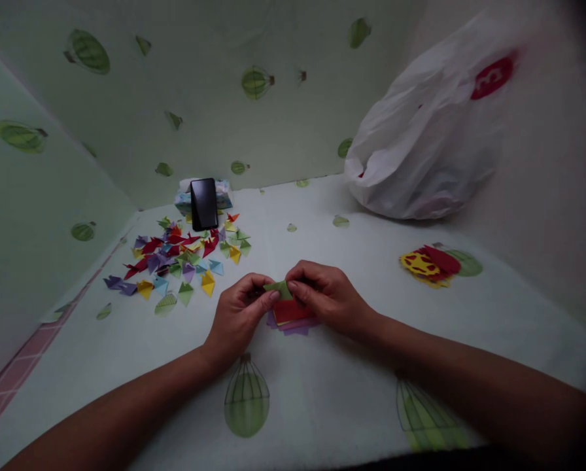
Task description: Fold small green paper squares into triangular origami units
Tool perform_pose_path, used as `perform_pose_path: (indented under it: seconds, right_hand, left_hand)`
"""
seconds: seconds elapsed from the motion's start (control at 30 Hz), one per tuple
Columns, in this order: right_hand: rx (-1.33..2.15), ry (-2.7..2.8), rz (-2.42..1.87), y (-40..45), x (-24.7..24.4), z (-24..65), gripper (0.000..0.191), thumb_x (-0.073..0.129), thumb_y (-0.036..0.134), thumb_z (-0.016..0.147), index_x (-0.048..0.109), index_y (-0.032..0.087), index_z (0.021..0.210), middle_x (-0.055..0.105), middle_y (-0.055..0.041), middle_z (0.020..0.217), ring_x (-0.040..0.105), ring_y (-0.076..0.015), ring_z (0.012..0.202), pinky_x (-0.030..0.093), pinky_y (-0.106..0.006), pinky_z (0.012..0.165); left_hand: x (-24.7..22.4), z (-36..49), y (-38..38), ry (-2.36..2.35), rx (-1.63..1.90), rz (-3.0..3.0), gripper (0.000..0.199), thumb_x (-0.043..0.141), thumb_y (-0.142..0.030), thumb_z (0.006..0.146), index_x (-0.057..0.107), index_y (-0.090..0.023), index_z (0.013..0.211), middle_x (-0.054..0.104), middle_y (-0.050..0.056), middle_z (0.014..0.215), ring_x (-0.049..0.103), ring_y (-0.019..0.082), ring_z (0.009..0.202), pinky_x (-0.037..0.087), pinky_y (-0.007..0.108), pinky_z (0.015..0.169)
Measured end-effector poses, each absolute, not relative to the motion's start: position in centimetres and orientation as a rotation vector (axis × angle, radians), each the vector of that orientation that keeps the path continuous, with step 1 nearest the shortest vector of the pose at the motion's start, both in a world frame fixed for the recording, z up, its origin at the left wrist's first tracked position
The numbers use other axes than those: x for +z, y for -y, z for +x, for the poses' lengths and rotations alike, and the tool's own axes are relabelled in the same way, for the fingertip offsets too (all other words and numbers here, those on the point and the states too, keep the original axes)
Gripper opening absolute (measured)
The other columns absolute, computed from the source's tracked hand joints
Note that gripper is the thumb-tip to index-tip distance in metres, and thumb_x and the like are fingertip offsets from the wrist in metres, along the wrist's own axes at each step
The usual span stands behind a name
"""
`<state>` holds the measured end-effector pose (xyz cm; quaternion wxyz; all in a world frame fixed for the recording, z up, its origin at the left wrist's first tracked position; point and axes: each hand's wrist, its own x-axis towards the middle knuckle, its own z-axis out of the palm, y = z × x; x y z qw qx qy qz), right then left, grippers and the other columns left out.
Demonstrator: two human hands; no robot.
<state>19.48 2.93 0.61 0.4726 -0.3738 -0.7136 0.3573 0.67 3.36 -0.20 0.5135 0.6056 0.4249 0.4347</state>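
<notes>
Two hands pinch a small green paper above a stack of coloured sheets.
The left hand (241, 314) and right hand (329, 294) each grasp one end of the green paper (280, 290) between fingers, just over the coloured sheets (293, 317); beyond, to the left, folded paper pieces (175, 252) lie scattered before a phone (204, 204) leaning upright on a tissue box (224, 194).

green piece (282, 288): matt paper | phone (204, 204): glossy screen | bag (420, 144): crinkled plastic

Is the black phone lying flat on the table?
No, the phone stands tilted, leaning against the tissue box behind the folded papers.
</notes>
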Motion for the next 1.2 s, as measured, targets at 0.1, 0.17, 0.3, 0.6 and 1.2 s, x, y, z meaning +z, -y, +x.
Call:
perform_pose_path:
  seconds: [0.1,0.17,0.3,0.6,1.2]
  right_hand:
    - [0.859,1.750,-0.910,-2.9,0.7,19.5,0.012,0.053,0.013,0.088,0.061,0.015,0.079,0.056,0.0024,0.066,0.050,-0.0088,0.059,0.040,-0.023,0.059]
    - [0.840,1.753,-0.918,-2.8,0.7,19.5,0.012,0.053,0.013,0.088,0.061,0.014,0.079,0.056,0.0023,0.066,0.051,-0.0089,0.059,0.040,-0.023,0.059]
    - [0.755,1.789,-0.918,-2.8,0.6,19.5,0.011,0.054,0.012,0.088,0.062,0.014,0.082,0.057,0.0017,0.068,0.052,-0.0091,0.060,0.041,-0.023,0.060]
    - [0.569,1.858,-0.900,-2.8,0.5,19.5,0.010,0.054,0.008,0.086,0.061,0.013,0.081,0.058,0.0001,0.069,0.053,-0.0094,0.061,0.041,-0.023,0.061]
    - [0.479,1.877,-0.864,-2.4,0.4,19.5,0.010,0.053,0.012,0.087,0.061,0.016,0.082,0.060,-0.0011,0.071,0.053,-0.0110,0.062,0.041,-0.024,0.059]
  left_hand:
    - [-0.3,0.7,-3.5,-1.005,1.042,1.445,0.013,0.073,-0.026,0.080,0.066,-0.017,0.086,0.065,-0.001,0.078,0.058,0.011,0.070,0.049,0.023,0.068]
    - [-0.3,0.7,-3.5,-0.998,1.037,1.454,0.012,0.073,-0.026,0.080,0.066,-0.017,0.085,0.065,-0.001,0.077,0.058,0.011,0.070,0.048,0.023,0.068]
    - [-0.2,0.6,-3.6,-1.001,1.052,1.530,0.009,0.071,-0.024,0.081,0.067,-0.017,0.083,0.064,0.000,0.076,0.058,0.011,0.069,0.048,0.023,0.067]
    - [0.1,0.5,-3.3,-1.013,1.091,1.761,0.004,0.067,-0.021,0.084,0.066,-0.018,0.082,0.062,0.000,0.076,0.057,0.012,0.070,0.046,0.025,0.066]
    - [0.7,0.9,-3.1,-0.961,1.061,1.554,0.005,0.070,-0.019,0.079,0.067,-0.016,0.077,0.059,-0.002,0.068,0.053,0.010,0.064,0.044,0.021,0.060]
